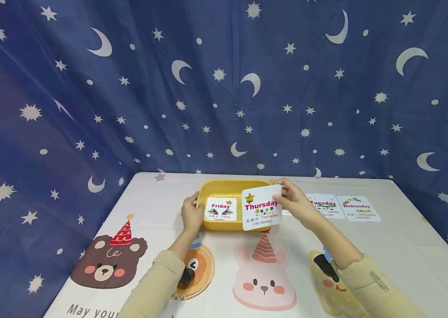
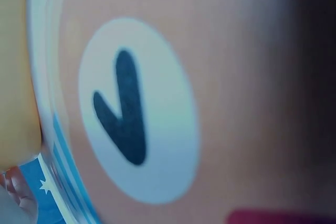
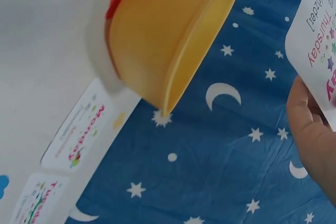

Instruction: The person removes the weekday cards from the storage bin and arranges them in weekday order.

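In the head view my right hand (image 1: pixel 296 201) pinches the right edge of a white Thursday card (image 1: pixel 261 216), holding it up in front of the right part of a yellow plastic basket (image 1: pixel 224 184). The right wrist view also catches this card (image 3: pixel 310 40) at its right side, thumb and fingers on its edge. My left hand (image 1: pixel 191 214) grips the basket's left rim. A Friday card (image 1: pixel 221 209) lies inside the basket. Only part of the left hand (image 2: pixel 18 198) appears in the left wrist view, mostly cut off.
Right of the basket, a Monday card (image 3: pixel 79 129), a Tuesday card (image 1: pixel 325 206) and a Wednesday card (image 1: pixel 359 209) lie in a row on the table. The tablecloth (image 1: pixel 398 265) carries cartoon animals. A blue curtain (image 1: pixel 224 88) with moons and stars hangs behind.
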Tool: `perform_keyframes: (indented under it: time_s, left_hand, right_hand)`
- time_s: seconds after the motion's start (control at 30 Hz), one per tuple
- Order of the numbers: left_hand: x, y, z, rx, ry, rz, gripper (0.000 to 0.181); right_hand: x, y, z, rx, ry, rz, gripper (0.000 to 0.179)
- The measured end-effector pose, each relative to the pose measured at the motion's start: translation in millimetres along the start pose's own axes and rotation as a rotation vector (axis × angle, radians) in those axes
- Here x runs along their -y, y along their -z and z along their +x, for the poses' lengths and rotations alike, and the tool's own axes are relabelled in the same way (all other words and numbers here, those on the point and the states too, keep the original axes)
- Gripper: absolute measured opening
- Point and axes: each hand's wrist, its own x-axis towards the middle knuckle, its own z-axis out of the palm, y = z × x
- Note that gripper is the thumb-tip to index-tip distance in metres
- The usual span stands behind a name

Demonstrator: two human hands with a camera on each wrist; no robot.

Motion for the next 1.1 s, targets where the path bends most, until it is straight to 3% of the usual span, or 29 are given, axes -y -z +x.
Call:
perform_keyframes:
  time_s: [0.4,0.7,1.1]
  left_hand:
    - [-2.1,-2.5,-0.3,0.011,0.007,-0.030,0.046]
    - [-2.0,0.1,0.1,0.003,0.006,-0.021,0.046]
    - [-2.1,0.2,-0.5,0.015,0.014,-0.018,0.047]
  right_hand:
    - [-4,14,-27.8,-0.059,-0.010,-0.080,0.028]
    - [-12,25,-49.4,-0.080,-0.062,-0.131,0.029]
    - [-33,44,-63.4,-0.109,-0.137,-0.114,0.033]
